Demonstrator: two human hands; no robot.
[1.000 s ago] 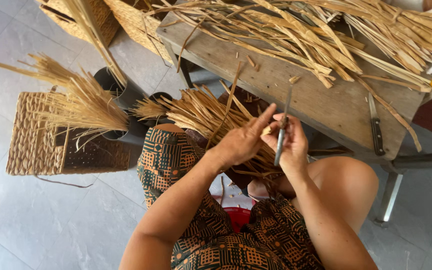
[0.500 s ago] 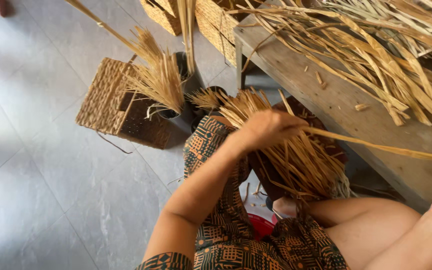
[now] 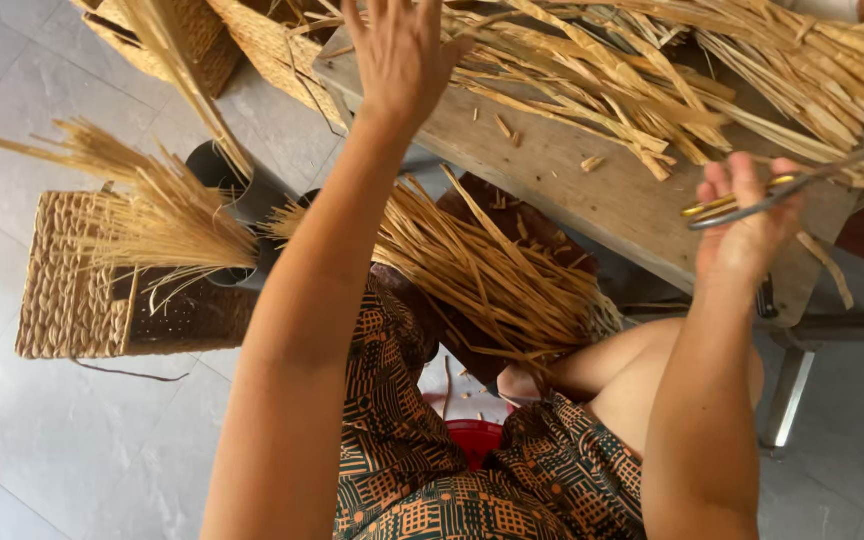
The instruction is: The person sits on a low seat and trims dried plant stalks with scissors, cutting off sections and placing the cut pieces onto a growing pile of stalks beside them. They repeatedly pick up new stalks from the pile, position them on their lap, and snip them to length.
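Straw lies heaped across the far part of the wooden bench, long dry strips running every way, with small cut bits scattered on the bare board nearer the person. The left hand is stretched up over the bench's left end, fingers spread wide and holding nothing, its fingertips reaching into the near edge of the heap. The right hand is closed around a pair of scissors at the bench's right part, the metal blades pointing up and right towards the straw there; the hand sits just below the heap, not in it. A second bundle of strips rests across the person's lap, below the bench edge and between the two forearms, touched by neither hand. To the left on the tiled floor, a woven basket lies beside dark tubes that hold upright tufts of straw. More wickerwork stands beyond the bench's left end. A red tub shows under the lap.
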